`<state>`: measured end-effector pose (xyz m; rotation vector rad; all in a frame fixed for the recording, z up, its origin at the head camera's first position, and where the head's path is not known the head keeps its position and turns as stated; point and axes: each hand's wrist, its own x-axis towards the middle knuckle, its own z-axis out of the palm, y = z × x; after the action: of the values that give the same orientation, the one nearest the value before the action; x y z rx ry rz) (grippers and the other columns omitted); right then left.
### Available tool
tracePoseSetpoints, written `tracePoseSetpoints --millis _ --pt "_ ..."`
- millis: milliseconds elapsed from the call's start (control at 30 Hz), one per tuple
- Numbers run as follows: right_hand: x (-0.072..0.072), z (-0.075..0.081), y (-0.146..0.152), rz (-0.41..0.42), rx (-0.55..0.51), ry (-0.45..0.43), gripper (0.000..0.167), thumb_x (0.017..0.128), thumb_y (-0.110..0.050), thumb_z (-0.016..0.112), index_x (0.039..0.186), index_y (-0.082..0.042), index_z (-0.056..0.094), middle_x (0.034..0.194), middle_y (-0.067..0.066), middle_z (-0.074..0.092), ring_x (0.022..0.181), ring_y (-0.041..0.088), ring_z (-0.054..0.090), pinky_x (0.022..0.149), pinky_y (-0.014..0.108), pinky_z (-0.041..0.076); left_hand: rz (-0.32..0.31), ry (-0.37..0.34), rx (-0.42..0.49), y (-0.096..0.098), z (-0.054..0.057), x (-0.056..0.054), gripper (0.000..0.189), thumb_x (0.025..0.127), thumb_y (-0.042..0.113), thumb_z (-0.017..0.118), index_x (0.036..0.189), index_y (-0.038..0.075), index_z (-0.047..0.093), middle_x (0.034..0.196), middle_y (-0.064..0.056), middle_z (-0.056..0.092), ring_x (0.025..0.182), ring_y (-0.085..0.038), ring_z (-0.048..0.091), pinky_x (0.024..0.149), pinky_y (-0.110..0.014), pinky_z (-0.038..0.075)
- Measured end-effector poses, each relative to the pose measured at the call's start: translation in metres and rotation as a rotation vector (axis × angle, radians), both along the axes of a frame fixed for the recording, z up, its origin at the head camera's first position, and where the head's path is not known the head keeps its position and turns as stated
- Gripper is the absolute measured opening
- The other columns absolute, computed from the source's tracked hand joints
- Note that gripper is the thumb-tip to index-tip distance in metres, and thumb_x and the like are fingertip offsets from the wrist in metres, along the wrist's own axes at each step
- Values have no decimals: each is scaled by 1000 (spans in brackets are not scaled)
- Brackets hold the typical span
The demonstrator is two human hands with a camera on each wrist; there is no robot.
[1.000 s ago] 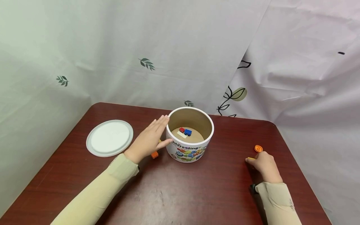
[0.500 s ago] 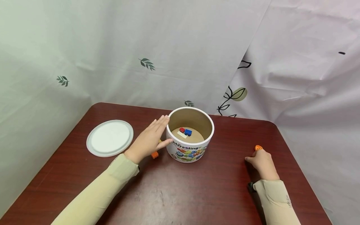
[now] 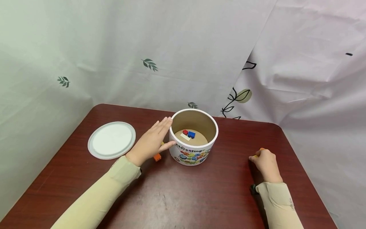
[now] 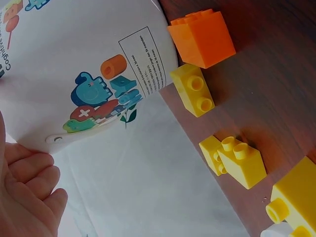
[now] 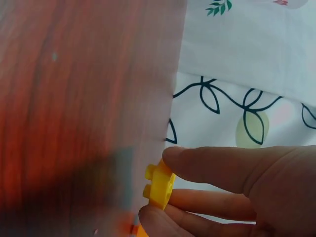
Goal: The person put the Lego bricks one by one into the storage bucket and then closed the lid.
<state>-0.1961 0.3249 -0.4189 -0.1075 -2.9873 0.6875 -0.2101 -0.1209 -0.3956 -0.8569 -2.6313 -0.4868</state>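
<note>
My left hand (image 3: 150,141) rests with straight fingers against the side of a round white bucket (image 3: 190,156) with printed toy pictures. Inside the bucket lie a blue toy brick (image 3: 191,135), a red piece (image 3: 185,132) and a cream strip (image 3: 185,137). At the right, my right hand (image 3: 267,163) pinches a small yellow building brick (image 5: 160,186) between thumb and fingers, its studs facing the table side in the right wrist view. An orange round piece (image 3: 262,149) is mostly hidden behind that hand.
A white round lid (image 3: 111,140) lies at the left of the brown table (image 3: 200,197). Beside the bucket, partly under my left hand, stand an orange brick (image 4: 202,42) and several yellow bricks (image 4: 192,90). A patterned cloth (image 3: 186,57) hangs behind the table.
The right hand has shifted slightly left and away from me, now covering most of the orange piece. The left hand and the bucket stay in place.
</note>
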Motion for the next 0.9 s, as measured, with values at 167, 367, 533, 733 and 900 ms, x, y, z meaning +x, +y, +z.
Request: tracePoseSetpoints --millis 167,367,533,733,900 --pt "1 7 -10 20 -17 26 30 87 -8 72 104 17 68 96 30 69 86 43 63 77 55 54 -4 -7 -1 0 1 0 83 96 45 69 154 -5 36 159 -19 38 151 -29 29 123 -48 24" --pt "-1 14 -23 36 -58 96 36 88 -9 72 114 16 67 102 31 70 92 44 66 79 54 55 1 -22 3 0 1 0 84 96 45 69 154 -5 35 159 -20 37 151 -30 29 123 -48 23" --pt "-4 17 -31 18 -118 148 38 89 -12 74 117 13 68 104 30 71 94 41 70 75 46 58 4 -42 8 0 1 1 83 96 45 68 155 -4 35 160 -19 36 151 -29 28 124 -47 21" --pt "-11 23 -43 15 -186 242 36 88 -12 77 117 8 71 105 26 73 94 37 73 66 18 51 -1 -30 8 0 1 1 84 96 45 68 155 -5 34 160 -19 36 152 -29 27 124 -47 22" --pt "-9 33 -56 -18 -231 251 38 89 -20 78 122 -1 72 103 19 75 94 31 74 67 22 51 -1 -31 9 1 1 2 83 96 44 69 154 -5 35 160 -19 37 151 -29 28 123 -48 23"
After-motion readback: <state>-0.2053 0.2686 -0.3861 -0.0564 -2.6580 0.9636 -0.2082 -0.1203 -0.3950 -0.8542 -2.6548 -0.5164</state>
